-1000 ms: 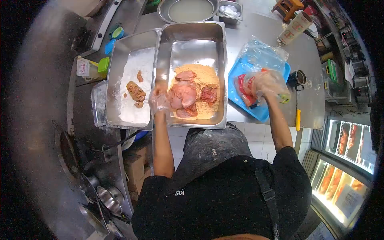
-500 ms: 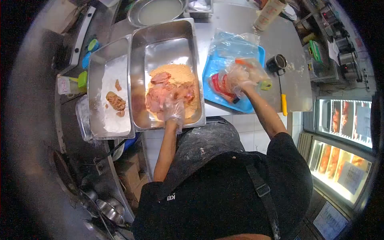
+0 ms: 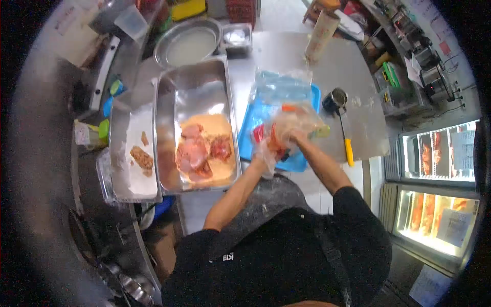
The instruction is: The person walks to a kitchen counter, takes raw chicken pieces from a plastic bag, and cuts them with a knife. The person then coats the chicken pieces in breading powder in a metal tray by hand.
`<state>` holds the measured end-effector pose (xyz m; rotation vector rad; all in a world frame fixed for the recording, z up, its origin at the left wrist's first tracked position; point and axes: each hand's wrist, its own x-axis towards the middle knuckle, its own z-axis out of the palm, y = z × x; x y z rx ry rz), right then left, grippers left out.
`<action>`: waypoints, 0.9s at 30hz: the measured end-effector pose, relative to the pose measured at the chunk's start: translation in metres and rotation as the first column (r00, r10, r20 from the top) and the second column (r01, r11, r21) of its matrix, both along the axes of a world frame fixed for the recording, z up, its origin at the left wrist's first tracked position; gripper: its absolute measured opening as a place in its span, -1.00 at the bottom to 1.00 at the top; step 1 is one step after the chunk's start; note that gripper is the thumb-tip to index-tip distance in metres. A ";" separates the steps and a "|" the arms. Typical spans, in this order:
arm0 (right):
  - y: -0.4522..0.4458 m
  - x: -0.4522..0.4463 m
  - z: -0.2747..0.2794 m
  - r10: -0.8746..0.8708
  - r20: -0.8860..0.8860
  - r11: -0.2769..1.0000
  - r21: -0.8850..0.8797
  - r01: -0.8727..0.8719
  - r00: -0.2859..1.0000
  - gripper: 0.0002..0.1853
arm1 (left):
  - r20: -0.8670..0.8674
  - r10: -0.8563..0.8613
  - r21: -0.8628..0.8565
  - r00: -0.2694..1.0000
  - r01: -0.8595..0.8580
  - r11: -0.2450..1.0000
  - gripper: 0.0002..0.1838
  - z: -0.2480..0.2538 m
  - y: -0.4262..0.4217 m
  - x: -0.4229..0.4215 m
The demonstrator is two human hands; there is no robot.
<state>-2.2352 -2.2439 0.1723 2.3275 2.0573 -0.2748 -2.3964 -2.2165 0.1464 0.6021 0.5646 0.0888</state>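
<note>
Both my hands wear clear plastic gloves and meet over the blue tray [image 3: 249, 123]. On that tray lies a clear plastic bag [image 3: 307, 116] with red and orange printing. My right hand [image 3: 292, 135] grips the bag, its fingers partly lost in the crumpled plastic. At the bag's near left side is my left hand [image 3: 267, 156]; blur and plastic hide its fingers. Left of the tray, raw chicken pieces [image 3: 193, 153] lie on orange-tan breading [image 3: 221, 126] in a deep steel pan [image 3: 192, 84], touched by neither hand.
A second steel pan [image 3: 118, 169] holds white flour and coated pieces [image 3: 141, 158]. Behind stand a round basin [image 3: 190, 47] of cloudy liquid and a small steel container [image 3: 238, 40]. Right of the tray are a dark metal cup [image 3: 335, 98] and a yellow-handled knife [image 3: 349, 152].
My left hand has left the chicken in the breading and moved right to the plastic bag. My right hand stays at the bag. The camera view has shifted.
</note>
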 end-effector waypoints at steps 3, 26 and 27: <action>0.000 -0.003 0.001 0.021 -0.041 1.000 0.002 -0.021 0.999 -0.78 | -0.053 0.162 -0.106 0.985 -0.167 0.980 -0.66 0.031 0.005 0.005; -0.027 0.047 0.102 0.263 -0.959 0.359 0.200 0.912 0.107 -0.86 | -0.465 0.381 0.531 0.799 -0.093 0.842 -0.55 0.009 0.070 0.031; -0.032 0.030 0.125 0.273 -0.962 0.438 0.150 0.887 0.027 -0.85 | -0.347 0.405 0.599 0.846 -0.132 0.790 -0.57 0.013 0.065 0.027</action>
